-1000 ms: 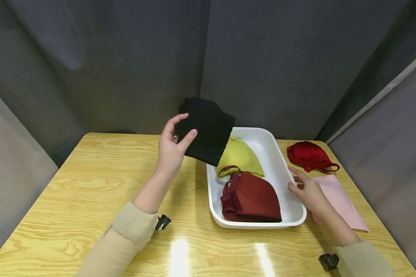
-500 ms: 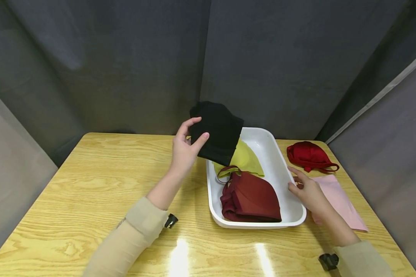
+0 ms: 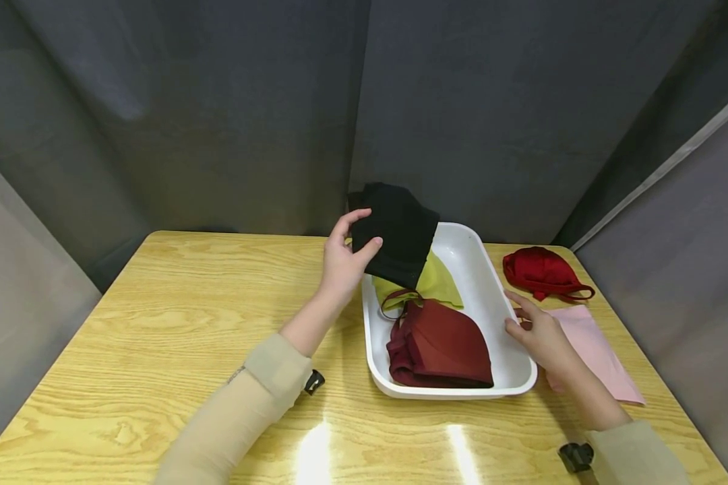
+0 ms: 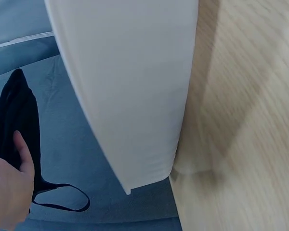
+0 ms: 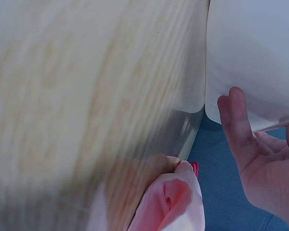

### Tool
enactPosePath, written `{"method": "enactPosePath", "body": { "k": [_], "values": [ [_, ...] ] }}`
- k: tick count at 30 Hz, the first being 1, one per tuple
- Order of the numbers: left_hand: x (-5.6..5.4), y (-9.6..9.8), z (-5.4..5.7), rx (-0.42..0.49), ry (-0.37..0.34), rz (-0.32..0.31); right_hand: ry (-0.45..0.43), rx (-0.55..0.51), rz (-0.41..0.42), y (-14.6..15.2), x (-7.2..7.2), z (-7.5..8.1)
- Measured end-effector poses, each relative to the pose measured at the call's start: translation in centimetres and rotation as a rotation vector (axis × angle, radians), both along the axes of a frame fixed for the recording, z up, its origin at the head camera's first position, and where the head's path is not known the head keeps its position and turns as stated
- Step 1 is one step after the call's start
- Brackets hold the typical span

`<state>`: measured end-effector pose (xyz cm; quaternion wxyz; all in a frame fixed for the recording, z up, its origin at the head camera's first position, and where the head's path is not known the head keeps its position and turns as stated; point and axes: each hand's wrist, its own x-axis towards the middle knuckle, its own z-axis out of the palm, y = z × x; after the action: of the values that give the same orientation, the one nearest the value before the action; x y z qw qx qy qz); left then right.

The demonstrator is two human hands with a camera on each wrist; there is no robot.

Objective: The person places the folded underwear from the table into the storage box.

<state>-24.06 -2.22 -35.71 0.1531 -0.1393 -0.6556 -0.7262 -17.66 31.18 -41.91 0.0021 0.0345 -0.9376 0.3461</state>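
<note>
My left hand (image 3: 343, 259) pinches a folded black bra (image 3: 398, 236) between thumb and fingers, over the far left corner of a white plastic bin (image 3: 371, 356). In the left wrist view a thin strap loop (image 4: 62, 198) hangs from the bra. My right hand (image 3: 538, 333) holds the bin's right rim, thumb over the edge and fingers against the outer wall. Inside the bin lie a yellow-green bra (image 3: 441, 281), partly hidden behind the black one, and a folded dark red bra (image 3: 451, 347) nearer the front.
To the right of the bin, a bright red bra (image 3: 540, 268) lies near the table's back edge. A pink cloth piece (image 3: 600, 353) lies in front of it, partly under my right forearm. Grey curtains (image 3: 249, 121) stand behind the wooden table (image 3: 176, 323).
My left hand has carried the black bra rightward and slightly down, so it covers more of the bin's far left corner and the yellow-green bra. My right hand has stayed at the rim.
</note>
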Motion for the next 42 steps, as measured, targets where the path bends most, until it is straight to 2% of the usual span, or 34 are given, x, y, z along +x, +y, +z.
{"method": "enactPosePath", "body": {
  "k": [7,15,19,24,35,42],
  "values": [
    [-0.6,1.5,-0.8,-0.069,-0.014,0.004,0.014,0.017,0.005,0.1,0.0,0.0],
    [-1.4,2.6,-2.2,-0.106,-0.010,0.007,0.052,0.021,0.013,0.2,0.1,-0.1],
    [-1.7,3.1,-2.7,-0.152,-0.032,0.032,0.057,0.022,0.014,0.1,0.1,-0.1],
    [-2.0,3.4,-3.3,-0.182,-0.057,0.028,0.054,0.019,0.017,0.1,0.1,-0.1],
    [-2.6,4.2,-4.4,-0.230,-0.180,0.006,0.039,0.014,0.016,0.2,0.1,0.0],
    [-3.1,4.6,-4.9,-0.228,-0.240,-0.010,0.034,0.021,0.012,0.1,0.2,0.1]
  ]
}}
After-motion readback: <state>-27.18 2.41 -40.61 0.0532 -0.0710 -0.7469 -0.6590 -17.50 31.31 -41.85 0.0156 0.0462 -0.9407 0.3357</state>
